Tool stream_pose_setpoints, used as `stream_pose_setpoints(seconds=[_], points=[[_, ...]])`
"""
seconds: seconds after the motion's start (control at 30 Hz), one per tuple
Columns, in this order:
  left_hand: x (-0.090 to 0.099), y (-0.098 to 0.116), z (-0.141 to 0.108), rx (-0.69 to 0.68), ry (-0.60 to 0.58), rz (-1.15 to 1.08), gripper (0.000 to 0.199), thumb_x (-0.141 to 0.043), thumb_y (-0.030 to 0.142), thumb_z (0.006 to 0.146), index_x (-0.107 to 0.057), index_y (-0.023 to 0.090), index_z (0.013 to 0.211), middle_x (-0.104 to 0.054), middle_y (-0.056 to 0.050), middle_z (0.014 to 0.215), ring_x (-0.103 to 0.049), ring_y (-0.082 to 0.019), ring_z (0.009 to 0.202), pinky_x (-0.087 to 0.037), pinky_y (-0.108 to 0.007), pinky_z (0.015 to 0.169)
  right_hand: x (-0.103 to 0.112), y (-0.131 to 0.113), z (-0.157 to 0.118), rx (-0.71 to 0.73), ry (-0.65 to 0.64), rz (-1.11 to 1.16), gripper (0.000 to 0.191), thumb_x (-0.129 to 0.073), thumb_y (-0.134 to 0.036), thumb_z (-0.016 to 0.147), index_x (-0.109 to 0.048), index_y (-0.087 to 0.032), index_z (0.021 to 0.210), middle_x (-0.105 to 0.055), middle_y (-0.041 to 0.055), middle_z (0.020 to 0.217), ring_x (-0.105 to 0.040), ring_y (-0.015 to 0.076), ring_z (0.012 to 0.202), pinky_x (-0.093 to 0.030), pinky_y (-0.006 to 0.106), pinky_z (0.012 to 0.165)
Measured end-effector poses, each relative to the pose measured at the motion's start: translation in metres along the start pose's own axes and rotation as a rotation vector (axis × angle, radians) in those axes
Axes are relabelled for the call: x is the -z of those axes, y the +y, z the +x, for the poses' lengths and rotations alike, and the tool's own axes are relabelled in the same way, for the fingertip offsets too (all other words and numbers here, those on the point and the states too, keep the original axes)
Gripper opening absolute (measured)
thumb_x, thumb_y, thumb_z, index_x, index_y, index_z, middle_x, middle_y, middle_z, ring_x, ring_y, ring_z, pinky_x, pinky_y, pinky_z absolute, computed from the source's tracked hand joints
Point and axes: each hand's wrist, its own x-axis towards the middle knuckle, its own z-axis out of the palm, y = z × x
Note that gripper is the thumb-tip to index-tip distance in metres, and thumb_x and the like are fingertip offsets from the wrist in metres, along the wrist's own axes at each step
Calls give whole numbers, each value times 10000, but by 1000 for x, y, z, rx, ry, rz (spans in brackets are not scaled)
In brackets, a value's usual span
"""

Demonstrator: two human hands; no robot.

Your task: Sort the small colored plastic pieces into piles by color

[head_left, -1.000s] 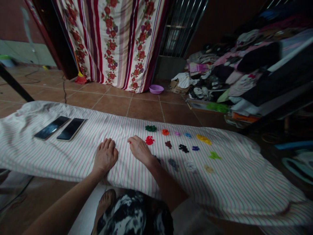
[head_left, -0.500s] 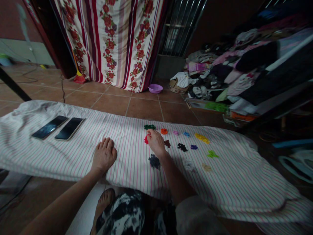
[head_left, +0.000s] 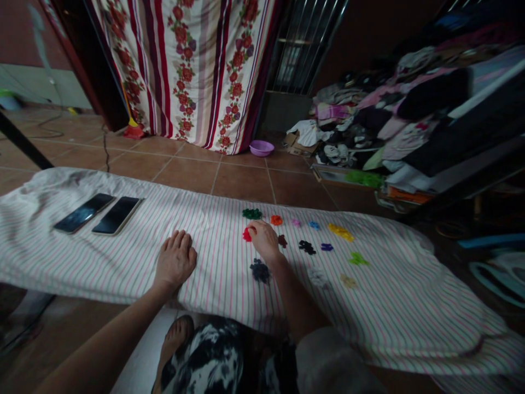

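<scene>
My left hand (head_left: 176, 259) lies palm down with its fingers extended on the striped cloth (head_left: 217, 257). Over the right edge of a small red pile (head_left: 247, 234) is my right hand (head_left: 263, 239), its fingers bent and pressed together; whatever they pinch is too small to make out. Dark green pieces (head_left: 251, 214) lie just beyond it and dark grey ones (head_left: 260, 271) nearer me. Further right are small heaps in orange (head_left: 276, 220), brown (head_left: 282, 241), black (head_left: 307, 247), yellow (head_left: 340, 232) and several other colours.
Two phones (head_left: 84, 213) (head_left: 117, 216) rest side by side on the cloth's left part. On the tiled floor beyond stand a purple basin (head_left: 261, 148) and a red broom (head_left: 134, 130) by a floral curtain (head_left: 205, 71). Clothes (head_left: 394, 109) are heaped at the right.
My right hand has drawn back slightly toward me, from the edge of the dark green pile to beside the red one. My left hand has stayed in place.
</scene>
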Motion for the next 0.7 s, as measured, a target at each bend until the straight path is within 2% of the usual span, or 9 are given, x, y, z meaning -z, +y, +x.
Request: stream_pose_setpoints(seconds=[0.33,0.53,0.7], points=[[-1,0,0,-2,5,7,381,-381,270,876,-562,134,1182,-583,-162,1318,-468,-313,1302,-386,-452,1050,3,7,1,-19,40,28,269,-452,-108,878,-705,-193,909,-699,51,956,-609,171,935,-411,260,835],[1,0,0,6,-19,14,401,-371,274,883,-564,102,1190,-573,-178,1327,-453,-330,1312,-377,-458,1059,2,12,-1,-89,-6,-20,299,-438,-90,883,-696,-162,1016,-691,103,989,-615,188,939,-419,266,834],[2,0,0,4,-34,15,404,-370,279,885,-567,96,1187,-565,-181,1338,-449,-333,1315,-375,-459,1062,-1,12,-3,-107,-21,0,347,-413,-48,872,-685,-163,1056,-678,106,1011,-618,175,931,-431,249,814]])
